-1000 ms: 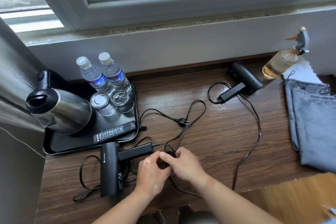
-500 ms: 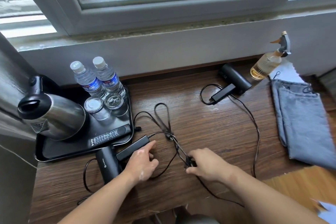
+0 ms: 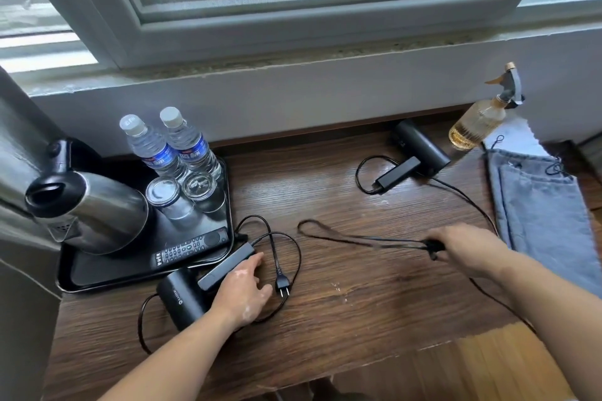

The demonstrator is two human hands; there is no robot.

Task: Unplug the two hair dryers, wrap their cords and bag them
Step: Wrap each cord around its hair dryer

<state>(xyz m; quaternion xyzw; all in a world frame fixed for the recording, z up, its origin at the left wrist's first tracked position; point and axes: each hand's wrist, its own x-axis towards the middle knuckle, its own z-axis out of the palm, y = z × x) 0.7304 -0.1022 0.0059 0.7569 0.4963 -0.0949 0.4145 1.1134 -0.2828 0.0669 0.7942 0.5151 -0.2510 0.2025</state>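
Currently resting left hand (image 3: 242, 290), fingers relaxed, on folded handle of near hair dryer (image 3: 182, 298) beside tray (image 3: 97, 283); loose plug (image 3: 281, 285) just right of it. Gripping blurred black cord (image 3: 358, 239) in curled right hand (image 3: 462, 247). Noted second hair dryer (image 3: 420, 148) at back by spray bottle (image 3: 475, 120), grey bags (image 3: 547, 212) far right.

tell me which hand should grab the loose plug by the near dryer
Left. The left hand rests on the near dryer, its thumb beside the plug. The right hand is farther off and grips the other cord.
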